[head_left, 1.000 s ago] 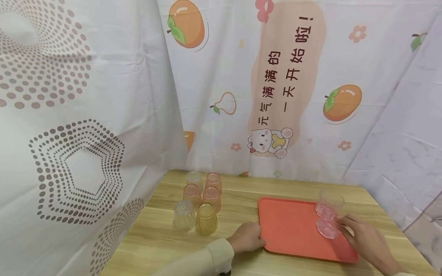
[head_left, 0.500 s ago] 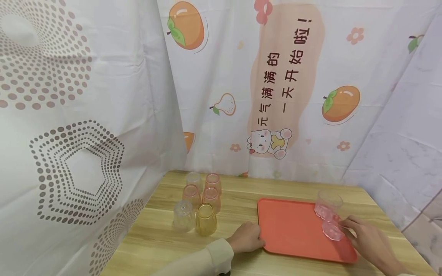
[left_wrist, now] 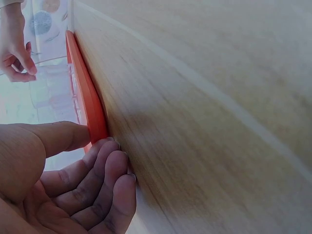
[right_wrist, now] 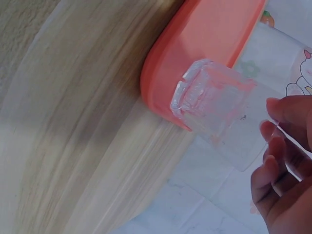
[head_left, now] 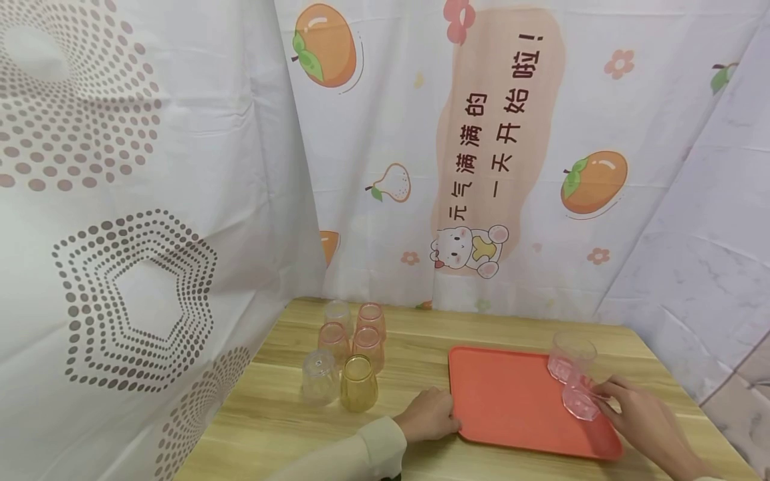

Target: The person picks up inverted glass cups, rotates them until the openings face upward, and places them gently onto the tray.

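My left hand (head_left: 427, 414) grips the left edge of the orange-red tray (head_left: 505, 394); the left wrist view shows the thumb (left_wrist: 73, 136) above the rim and the fingers curled at its underside. Over the tray's right part, my right hand (head_left: 640, 414) pinches the rim of a clear drinking glass (head_left: 581, 403) between thumb and fingers. Its faceted base meets the tray in the right wrist view, where the glass (right_wrist: 214, 102) overlaps another behind it. That second clear glass (head_left: 565, 361) stands farther back on the tray, close to the held one.
Several glasses stand grouped on the wooden table (head_left: 409, 347) to the left, among them a yellow glass (head_left: 359, 387), a clear glass (head_left: 321, 381) and a pink glass (head_left: 369, 347). Printed curtains (head_left: 385, 234) hang behind the table and on both sides.
The held glass has shifted slightly to the right and nearer to me on the tray, then stays almost still. My left hand keeps its grip on the tray's edge.
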Demonstrator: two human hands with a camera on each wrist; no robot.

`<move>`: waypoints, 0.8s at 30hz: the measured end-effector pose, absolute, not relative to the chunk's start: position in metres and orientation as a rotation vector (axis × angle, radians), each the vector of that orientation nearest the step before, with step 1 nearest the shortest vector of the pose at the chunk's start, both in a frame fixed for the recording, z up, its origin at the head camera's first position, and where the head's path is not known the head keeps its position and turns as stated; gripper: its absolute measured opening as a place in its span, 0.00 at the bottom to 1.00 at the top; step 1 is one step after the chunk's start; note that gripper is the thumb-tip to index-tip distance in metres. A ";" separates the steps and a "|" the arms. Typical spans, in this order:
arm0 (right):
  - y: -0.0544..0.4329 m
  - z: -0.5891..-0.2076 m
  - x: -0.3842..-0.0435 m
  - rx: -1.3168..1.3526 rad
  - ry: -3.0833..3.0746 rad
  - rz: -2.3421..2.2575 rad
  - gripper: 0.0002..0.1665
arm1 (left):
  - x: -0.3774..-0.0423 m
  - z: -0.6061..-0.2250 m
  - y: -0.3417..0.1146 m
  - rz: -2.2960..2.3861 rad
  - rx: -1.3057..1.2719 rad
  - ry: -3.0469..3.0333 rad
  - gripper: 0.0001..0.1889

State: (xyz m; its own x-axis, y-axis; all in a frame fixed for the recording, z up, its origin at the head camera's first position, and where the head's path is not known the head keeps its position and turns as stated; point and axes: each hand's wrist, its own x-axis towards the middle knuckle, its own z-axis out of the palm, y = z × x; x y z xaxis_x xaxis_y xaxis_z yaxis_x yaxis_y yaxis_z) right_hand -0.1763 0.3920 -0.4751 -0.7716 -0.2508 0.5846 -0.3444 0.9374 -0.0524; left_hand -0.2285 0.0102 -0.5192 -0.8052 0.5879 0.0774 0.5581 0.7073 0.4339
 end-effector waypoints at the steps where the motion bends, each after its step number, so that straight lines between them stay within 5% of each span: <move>1: 0.391 -0.475 -0.176 0.412 -2.503 0.212 0.13 | -0.228 -0.519 0.010 0.690 0.953 2.842 0.30; 7: 0.382 -0.471 -0.174 0.357 -2.540 0.276 0.09 | -0.227 -0.517 0.010 0.691 0.946 2.842 0.31; 24: 0.314 -0.491 -0.180 0.627 -2.429 0.404 0.19 | -0.227 -0.518 0.008 0.720 0.977 2.819 0.28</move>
State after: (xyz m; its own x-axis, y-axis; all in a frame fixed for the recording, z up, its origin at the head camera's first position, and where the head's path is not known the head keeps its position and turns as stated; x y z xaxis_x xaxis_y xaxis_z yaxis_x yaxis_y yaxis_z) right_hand -0.1798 0.3138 -0.4907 -0.7142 -0.3403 0.6117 -0.5200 0.8429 -0.1382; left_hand -0.2266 0.0076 -0.5182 -0.7949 0.6011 0.0825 0.5671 0.6877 0.4533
